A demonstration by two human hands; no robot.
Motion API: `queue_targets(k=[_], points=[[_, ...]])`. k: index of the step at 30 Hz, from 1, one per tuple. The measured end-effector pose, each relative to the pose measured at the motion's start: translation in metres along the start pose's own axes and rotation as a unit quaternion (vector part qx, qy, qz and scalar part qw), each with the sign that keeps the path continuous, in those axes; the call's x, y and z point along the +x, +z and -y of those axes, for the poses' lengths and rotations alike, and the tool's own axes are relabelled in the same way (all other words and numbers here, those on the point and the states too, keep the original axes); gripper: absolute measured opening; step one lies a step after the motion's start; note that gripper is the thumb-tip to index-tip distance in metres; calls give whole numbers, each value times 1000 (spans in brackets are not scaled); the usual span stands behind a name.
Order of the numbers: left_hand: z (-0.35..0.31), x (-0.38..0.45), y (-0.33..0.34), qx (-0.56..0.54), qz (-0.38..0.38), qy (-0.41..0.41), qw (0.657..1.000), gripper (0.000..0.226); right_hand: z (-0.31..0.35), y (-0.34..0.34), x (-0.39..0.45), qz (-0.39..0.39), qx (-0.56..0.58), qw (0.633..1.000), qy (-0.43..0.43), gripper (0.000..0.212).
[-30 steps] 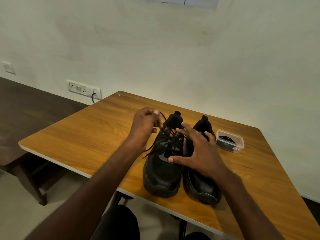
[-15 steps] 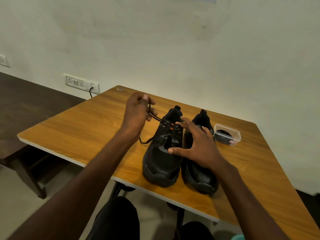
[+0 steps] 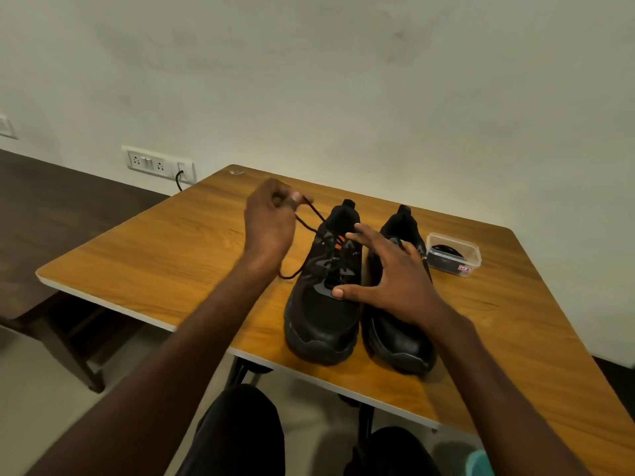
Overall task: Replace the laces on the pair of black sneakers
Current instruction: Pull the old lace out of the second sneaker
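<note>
Task at an early stage: on the table (image 3: 144, 255), left hand (image 3: 268, 228) pinches the old lace (image 3: 311, 218) drawn leftward from the left sneaker (image 3: 323, 304), right hand (image 3: 395, 280) spread steadying it; right sneaker (image 3: 398, 338) and boxed replacement laces (image 3: 452, 254) at far right seemingly untouched.

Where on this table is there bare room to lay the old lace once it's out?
Bare wood lies left of the left sneaker, out to the table edge, under the left hand. Another patch lies right of the right sneaker, before the plastic box. Between the sneakers it is crowded.
</note>
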State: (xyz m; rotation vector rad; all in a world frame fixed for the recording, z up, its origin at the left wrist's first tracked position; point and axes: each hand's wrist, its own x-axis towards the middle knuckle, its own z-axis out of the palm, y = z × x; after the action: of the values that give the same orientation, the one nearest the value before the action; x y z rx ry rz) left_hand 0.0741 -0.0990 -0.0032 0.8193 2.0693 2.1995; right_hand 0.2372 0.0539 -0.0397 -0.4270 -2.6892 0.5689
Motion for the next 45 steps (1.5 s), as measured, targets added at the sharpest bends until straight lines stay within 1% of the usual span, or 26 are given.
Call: queue_targets(k=[1, 2, 3, 4, 5, 6, 7, 8, 9, 11, 13, 15, 19, 21, 23, 24, 27, 29, 32, 33, 34, 36, 38, 39, 42, 45], points=[[-9, 2, -3, -103, -7, -33, 994, 11, 0, 0, 0, 0, 1, 1000, 4, 119], [-15, 4, -7, -194, -5, -64, 979, 13, 0, 0, 0, 0, 2, 1000, 6, 120], [-18, 7, -11, -243, -3, -80, 967, 15, 0, 0, 0, -1, 5, 1000, 7, 120], [-18, 8, -15, -236, -3, -76, 969, 15, 0, 0, 0, -1, 8, 1000, 6, 120], [-15, 10, -18, -181, 1, -55, 982, 15, 0, 0, 0, 1, 11, 1000, 7, 121], [-11, 10, -18, -98, 14, -21, 995, 15, 0, 0, 0, 2, 13, 1000, 9, 121], [-7, 9, -17, -11, 33, 19, 999, 14, 1, 0, 0, 2, 14, 1000, 10, 121], [-2, 8, -15, 64, 57, 54, 995, 13, 1, 0, -1, 2, 14, 1000, 10, 121], [2, 6, -13, 124, 87, 82, 985, 12, 2, -1, -1, 2, 14, 1000, 10, 120], [11, 4, -7, 233, 147, 126, 953, 11, 5, -2, -1, 1, 11, 1000, 14, 119], [18, 1, -2, 314, 177, 143, 922, 7, 7, -3, -2, -1, 12, 1000, 20, 118], [21, 0, 0, 347, 171, 143, 911, 4, 9, -4, -3, -2, 11, 1000, 18, 116], [19, -2, 4, 357, 155, 137, 911, 9, 11, -4, -4, -7, 15, 1000, 21, 115], [18, -4, 5, 349, 140, 132, 917, 14, 10, -4, -4, -5, 12, 1000, 20, 115], [18, -2, 4, 334, 113, 136, 926, 19, 9, -5, -3, -1, 10, 1000, 22, 116], [16, 1, 3, 313, 96, 129, 936, 19, 9, -5, -2, 2, 10, 1000, 24, 116], [9, 8, 2, 178, 50, 53, 981, 15, 6, -2, -1, 4, 9, 1000, 24, 115], [9, 8, 6, 113, 44, 15, 993, 16, 4, -1, 0, 4, 10, 1000, 24, 115], [14, 5, 12, 69, 56, -10, 996, 20, 4, 0, 1, 4, 13, 1000, 19, 115], [15, 5, 12, 38, 63, -28, 997, 22, 3, 0, 1, 3, 14, 1000, 17, 115], [15, 4, 13, -14, 75, -50, 996, 23, 3, 0, 1, 4, 16, 1000, 17, 115], [18, 1, 14, -137, 105, -75, 982, 22, 3, 0, 1, 5, 16, 1000, 14, 115], [24, 0, 14, -206, 122, -78, 968, 22, 2, 0, 1, 1, 14, 1000, 13, 114], [28, 0, 15, -219, 124, -83, 964, 23, 2, 0, 0, 0, 13, 1000, 14, 113], [39, 3, 17, -210, 130, -96, 964, 25, 1, 0, 0, 6, 13, 1000, 10, 114], [39, 6, 18, -226, 140, -88, 960, 26, 0, 0, 2, 8, 13, 1000, 14, 114]])
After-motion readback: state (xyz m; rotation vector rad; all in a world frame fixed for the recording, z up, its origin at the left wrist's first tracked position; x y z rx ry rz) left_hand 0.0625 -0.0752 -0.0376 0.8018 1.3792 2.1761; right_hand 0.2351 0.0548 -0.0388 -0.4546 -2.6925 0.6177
